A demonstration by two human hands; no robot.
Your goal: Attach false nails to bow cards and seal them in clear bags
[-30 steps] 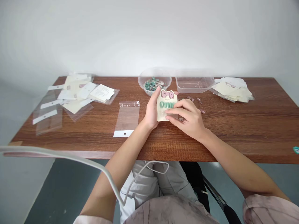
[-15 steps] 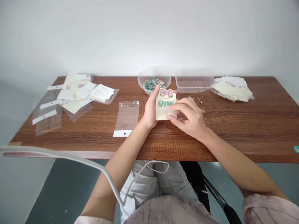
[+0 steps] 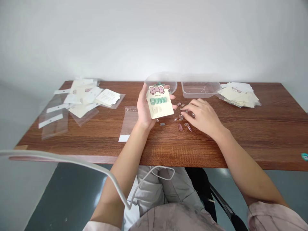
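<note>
1. The left hand is curled around a cream backing card, gripping it from behind and below, with the thumb along the card's left edge. The card is tilted up off the bench, its face toward the camera.
2. The card has a pink printed bow at the top and a row of green press-on nails across the middle. Paler nails sit below them (too small to make out clearly).
3. The right hand is low over the bench, its fingers curled downward among loose press-on nails. It is partly closed, but I cannot tell whether it pinches a nail.
4. The loose nails lie scattered between the two hands, some clear and some pink (two pink ones lie just below the right fingers).
5. Behind the card stands a clear plastic bowl holding green pieces, mostly hidden by the card. A clear rectangular plastic tub sits just to its right.
6. A stack of cream cards lies at the far right. At the left is a loose pile of cards and clear bags, and a flat clear bag lies just beside the left wrist.
</note>
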